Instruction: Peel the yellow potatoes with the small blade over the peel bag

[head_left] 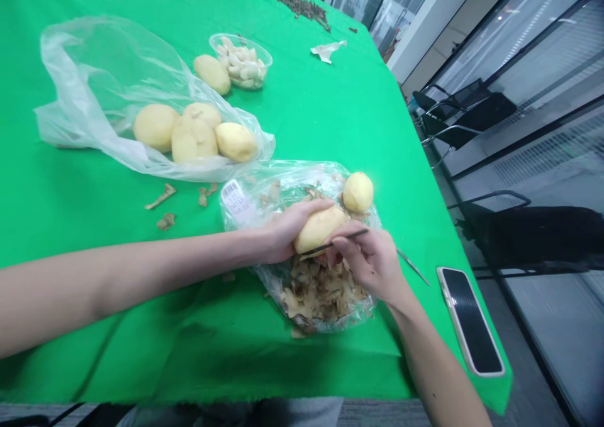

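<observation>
My left hand (292, 229) is closed around a peeled potato (319, 229), held over an open clear plastic bag. My right hand (370, 257) grips a slim dark tool (321, 248), whose edge lies along the potato's near side; its exact kind is unclear. Beneath the hands, a heap of brown potato peelings (325, 292) fills the clear bag (271, 178), which carries a white label. Another peeled potato (358, 192) rests at the heap's far right, just beyond my right hand.
Several peeled potatoes (193, 134) lie in a translucent bag (70, 94) at left. Behind it, one potato (212, 75) touches a tub of white pieces (243, 62). A thin metal tool (415, 268) and a phone (472, 320) lie at right, the phone near the table's edge.
</observation>
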A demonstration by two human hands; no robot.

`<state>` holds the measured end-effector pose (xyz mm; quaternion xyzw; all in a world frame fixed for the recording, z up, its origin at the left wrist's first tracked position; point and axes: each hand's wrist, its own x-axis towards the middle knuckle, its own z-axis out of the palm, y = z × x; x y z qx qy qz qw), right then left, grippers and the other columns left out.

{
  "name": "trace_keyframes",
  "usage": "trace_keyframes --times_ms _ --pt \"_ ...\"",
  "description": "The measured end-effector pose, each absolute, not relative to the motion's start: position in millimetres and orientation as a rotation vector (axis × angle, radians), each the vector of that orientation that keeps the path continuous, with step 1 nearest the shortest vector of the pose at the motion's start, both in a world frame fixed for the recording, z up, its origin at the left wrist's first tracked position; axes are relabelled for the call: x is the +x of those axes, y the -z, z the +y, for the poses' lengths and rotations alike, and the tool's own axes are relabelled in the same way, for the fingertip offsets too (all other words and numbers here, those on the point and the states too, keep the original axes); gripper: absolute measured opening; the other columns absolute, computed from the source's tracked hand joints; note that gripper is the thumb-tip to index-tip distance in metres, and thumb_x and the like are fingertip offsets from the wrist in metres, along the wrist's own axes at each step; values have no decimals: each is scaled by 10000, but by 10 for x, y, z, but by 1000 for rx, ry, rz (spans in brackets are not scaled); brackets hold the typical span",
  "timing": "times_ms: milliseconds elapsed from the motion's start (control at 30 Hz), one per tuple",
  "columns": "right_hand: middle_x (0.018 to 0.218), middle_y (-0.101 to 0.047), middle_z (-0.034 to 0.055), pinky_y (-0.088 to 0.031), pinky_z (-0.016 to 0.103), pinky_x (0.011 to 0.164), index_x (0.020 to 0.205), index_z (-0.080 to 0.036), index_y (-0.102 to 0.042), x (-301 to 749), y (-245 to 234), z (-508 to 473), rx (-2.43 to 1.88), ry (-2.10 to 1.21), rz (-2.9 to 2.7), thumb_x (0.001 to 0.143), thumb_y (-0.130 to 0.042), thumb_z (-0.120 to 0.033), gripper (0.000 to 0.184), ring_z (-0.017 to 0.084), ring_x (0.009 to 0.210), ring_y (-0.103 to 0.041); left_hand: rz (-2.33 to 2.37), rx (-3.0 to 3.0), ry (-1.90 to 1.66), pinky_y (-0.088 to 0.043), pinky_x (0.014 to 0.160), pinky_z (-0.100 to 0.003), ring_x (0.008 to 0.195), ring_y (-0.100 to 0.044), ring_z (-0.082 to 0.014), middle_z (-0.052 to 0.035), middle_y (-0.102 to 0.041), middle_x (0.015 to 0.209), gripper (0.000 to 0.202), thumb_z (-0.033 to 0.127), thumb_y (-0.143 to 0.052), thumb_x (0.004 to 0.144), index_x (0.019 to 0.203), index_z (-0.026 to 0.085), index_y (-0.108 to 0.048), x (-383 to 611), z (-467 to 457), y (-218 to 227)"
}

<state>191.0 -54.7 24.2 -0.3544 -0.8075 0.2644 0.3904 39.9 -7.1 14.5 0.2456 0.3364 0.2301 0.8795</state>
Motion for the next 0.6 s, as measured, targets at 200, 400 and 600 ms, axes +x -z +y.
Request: trace_keyframes --times_ms 200,400,600 --pt "616 -709 -4 -530 284 552 823 -229 -602 1915 -227 -545 -946 -667 -2051 969 -497 -289 189 162 556 -676 679 521 -479 -445 471 -248 457 -594 -149 -62 -653 547 456 339 -366 969 704 106 -654 391 -63 -125" --pt "593 -693 -21 -529 267 516 857 -230 -555 1935 -231 -559 -970 -731 -1896 998 -452 -316 194 149 528 -681 656 603 -447 -421 455 -241 464 -587 -160 -86 -637 516 497 402 -359 956 722 94 -671 380 -59 -84" --pt "581 -678 -22 -510 264 514 832 -228 -564 1934 -257 -564 -968 -687 -2009 988 -461 -270 192 143 511 -658 615 578 -451 -433 449 -230 454 -595 -150 -73 -650 534 484 386 -354 965 717 109 -665 389 -67 -92"
